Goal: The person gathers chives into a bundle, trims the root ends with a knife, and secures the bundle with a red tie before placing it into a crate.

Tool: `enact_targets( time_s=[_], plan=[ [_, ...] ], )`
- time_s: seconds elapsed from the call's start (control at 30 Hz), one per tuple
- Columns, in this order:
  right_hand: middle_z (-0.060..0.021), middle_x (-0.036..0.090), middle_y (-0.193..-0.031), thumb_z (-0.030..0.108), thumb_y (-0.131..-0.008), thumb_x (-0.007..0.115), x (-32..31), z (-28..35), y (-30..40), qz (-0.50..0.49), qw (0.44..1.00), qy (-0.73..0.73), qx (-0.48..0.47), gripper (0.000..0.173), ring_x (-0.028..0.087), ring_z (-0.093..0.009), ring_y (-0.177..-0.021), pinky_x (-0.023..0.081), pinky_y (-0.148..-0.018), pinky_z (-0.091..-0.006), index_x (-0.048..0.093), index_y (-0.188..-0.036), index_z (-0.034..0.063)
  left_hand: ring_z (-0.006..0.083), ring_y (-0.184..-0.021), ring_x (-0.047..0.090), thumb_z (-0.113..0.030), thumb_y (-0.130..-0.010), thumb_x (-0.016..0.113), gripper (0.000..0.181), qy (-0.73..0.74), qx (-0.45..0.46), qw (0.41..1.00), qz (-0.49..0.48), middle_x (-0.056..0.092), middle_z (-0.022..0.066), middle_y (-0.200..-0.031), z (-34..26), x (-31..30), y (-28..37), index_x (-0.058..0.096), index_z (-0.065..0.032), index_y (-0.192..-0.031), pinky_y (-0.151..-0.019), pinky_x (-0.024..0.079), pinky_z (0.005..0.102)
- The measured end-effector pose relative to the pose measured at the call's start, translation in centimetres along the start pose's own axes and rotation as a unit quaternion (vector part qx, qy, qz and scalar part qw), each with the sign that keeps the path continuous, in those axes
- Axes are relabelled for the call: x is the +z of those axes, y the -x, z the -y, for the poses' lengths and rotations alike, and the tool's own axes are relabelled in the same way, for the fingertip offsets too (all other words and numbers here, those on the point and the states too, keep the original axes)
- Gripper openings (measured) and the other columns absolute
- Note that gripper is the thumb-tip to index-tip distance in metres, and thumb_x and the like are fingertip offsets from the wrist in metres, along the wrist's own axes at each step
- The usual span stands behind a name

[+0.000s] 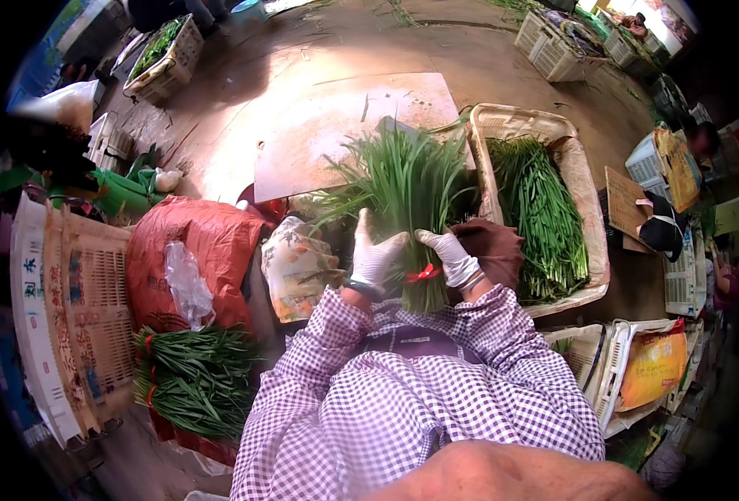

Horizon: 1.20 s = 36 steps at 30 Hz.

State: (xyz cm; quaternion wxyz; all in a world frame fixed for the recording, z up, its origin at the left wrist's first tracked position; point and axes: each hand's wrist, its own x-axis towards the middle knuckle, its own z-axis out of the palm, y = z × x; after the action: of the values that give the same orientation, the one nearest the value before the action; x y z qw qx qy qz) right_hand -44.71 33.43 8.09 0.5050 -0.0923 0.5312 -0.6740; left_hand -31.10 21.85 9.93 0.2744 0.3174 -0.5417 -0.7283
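Observation:
A bunch of long green Chinese chives (pixel 407 181) stands nearly upright before me, with a red tie (pixel 422 273) round its lower part. Its leaf tips fan out away from me. My left hand (pixel 372 250), in a white glove, lies against the bunch's left side, thumb towards the leaves. On the right side, my right hand (pixel 449 255), gloved too, touches the stems just above the tie. Whether the fingers close round the bunch behind is hidden. More chive bunches with red ties (pixel 197 379) lie at lower left. Loose chives (pixel 535 213) fill a white plastic crate (pixel 493 175) at right.
A pale board (pixel 307 131) lies on the floor ahead. At left are a red woven sack (pixel 188 250) and stacked plastic crates (pixel 72 300). A brown cloth (pixel 488 250) lies beside my right hand. More crates (pixel 645 351) stand at lower right.

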Motion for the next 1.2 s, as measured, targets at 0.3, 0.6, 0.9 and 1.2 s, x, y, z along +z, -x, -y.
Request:
enact_targets(
  time_s=[0.3, 0.6, 0.9, 1.2],
  plan=[
    [-0.0023, 0.063, -0.105, 0.002, -0.084, 0.064, 3.1, 0.2, 2.9, -0.038, 0.997, 0.047, -0.046, 0.038, 0.058, -0.014, -0.097, 0.047, -0.087, -0.0289, 0.057, -0.121, 0.0028, 0.0192, -0.092, 0.063, -0.014, -0.085, 0.068, 0.031, 0.291, -0.191, 0.937, -0.019, 0.066, 0.0053, -0.101, 0.4, 1.3, -1.7, 0.058, -0.0048, -0.113, -0.082, 0.053, 0.0368],
    [0.0005, 0.065, -0.089, 0.017, -0.082, 0.068, -0.2, -1.9, 1.7, -0.123, 0.992, 0.016, -0.037, 0.019, 0.057, -0.010, -0.080, 0.045, -0.076, -0.0293, 0.068, -0.094, 0.0022, 0.0238, -0.092, 0.062, -0.027, -0.093, 0.054, 0.026, 0.338, -0.294, 0.894, -0.013, 0.066, 0.0063, -0.103, -0.1, 0.6, -1.7, 0.062, -0.0089, -0.109, -0.085, 0.050, 0.0432],
    [-0.0063, 0.063, -0.110, 0.020, -0.083, 0.072, 0.1, 1.4, 3.5, -0.009, 0.982, 0.154, -0.111, 0.047, 0.058, -0.015, -0.101, 0.046, -0.090, -0.0300, 0.055, -0.123, 0.0000, 0.0300, -0.107, 0.059, -0.030, -0.087, 0.060, 0.040, 0.369, -0.295, 0.880, 0.042, 0.062, 0.0114, -0.116, 1.5, 1.4, -2.2, 0.057, -0.0049, -0.117, -0.096, 0.045, 0.0472],
    [-0.0223, 0.066, -0.086, 0.057, -0.061, 0.079, -0.8, 6.1, 15.7, -0.079, 0.790, 0.605, -0.065, 0.121, 0.067, -0.036, -0.081, 0.052, -0.068, -0.0406, 0.018, -0.143, -0.0078, 0.0304, -0.128, 0.044, -0.038, -0.096, 0.040, 0.052, -0.344, 0.234, 0.867, 0.273, 0.046, 0.0149, -0.139, 5.4, 4.9, -1.4, 0.043, -0.0042, -0.136, -0.108, 0.032, 0.0498]
  ],
)
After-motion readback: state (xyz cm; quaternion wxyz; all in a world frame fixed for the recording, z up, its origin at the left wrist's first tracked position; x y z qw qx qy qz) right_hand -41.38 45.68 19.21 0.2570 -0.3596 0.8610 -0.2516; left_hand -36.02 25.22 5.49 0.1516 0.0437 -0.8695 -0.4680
